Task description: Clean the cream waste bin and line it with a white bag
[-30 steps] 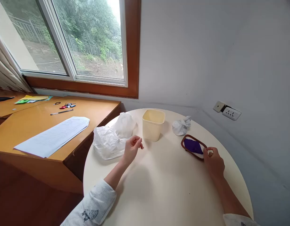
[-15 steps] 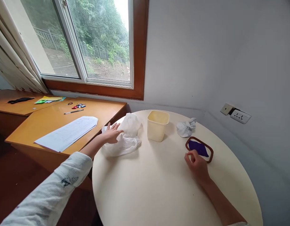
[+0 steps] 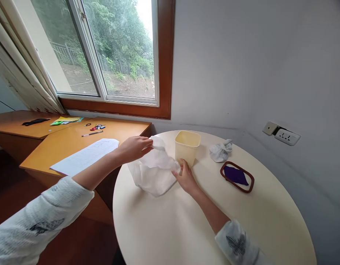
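Left hand (image 3: 135, 149) is half curled, thumb and fingertips drawn together on the far edge of a thin white plastic bag (image 3: 156, 175); the right hand (image 3: 186, 179) pinches the bag's right end between thumb and fingers. Between them the bag spreads over the left side of the round table (image 3: 214, 224). Just beyond the right hand stands a cream bin (image 3: 186, 146). Farther right are a knotted bag (image 3: 218, 152) and, nearer, a brown frame (image 3: 252, 183) around purple cloth (image 3: 236, 175).
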The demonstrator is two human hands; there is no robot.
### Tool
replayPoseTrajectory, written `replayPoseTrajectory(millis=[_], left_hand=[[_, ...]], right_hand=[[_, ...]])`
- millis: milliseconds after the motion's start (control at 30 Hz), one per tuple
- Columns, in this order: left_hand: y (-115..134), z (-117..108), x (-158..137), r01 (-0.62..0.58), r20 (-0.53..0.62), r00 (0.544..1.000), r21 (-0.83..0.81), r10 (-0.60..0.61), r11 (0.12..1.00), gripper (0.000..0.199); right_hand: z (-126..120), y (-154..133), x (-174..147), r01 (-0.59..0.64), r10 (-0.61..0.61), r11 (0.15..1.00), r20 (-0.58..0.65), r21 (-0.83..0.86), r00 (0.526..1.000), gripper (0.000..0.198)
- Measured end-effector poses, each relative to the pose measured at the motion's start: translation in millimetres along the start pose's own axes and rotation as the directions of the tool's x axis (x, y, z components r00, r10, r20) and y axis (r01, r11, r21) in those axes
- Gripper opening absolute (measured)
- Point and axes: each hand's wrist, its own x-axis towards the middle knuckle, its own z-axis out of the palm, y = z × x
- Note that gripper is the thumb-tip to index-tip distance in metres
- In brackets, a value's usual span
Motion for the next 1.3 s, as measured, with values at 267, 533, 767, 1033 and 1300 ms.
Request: replayPoseTrajectory(millis=[267,533,767,1033,1300], left_hand=[[15.1,-29.4,-9.1,0.287,-0.113,0.954,0.081,-0.277,0.954,0.026],[61.2,2.2,7.6,0.551,0.500,0.806,-0.829,-0.319,0.093,0.021],[140.9,9.4,17.7,0.445,0.443,0.888,-0.895,0.124,0.008,0.021],[98.8,31.7,5.4,0.061,-0.121,0.960,-0.787,-0.251,0.614,0.029],[48.0,134.2,-34.4,0.242,0.304,0.948,-0.481,-0.098,0.843,0.056]], right_hand=[[-13.7,24.4,7.8,-0.024,0.035,0.988,-0.068,0.155,0.997,0.023],[-57.5,-15.3,-33.4,-0.192,0.147,0.778,0.124,0.598,0.981,0.027],[-62.3,-47.3,-59.3,-0.276,-0.108,0.588,0.412,0.760,0.905,0.058],[-75.6,-18.8,-54.8,-0.444,0.298,0.538,0.331,0.717,0.895,0.029],[-116.5,17.5,-59.3,-0.378,0.363,0.740,0.143,0.557,0.921,0.036]])
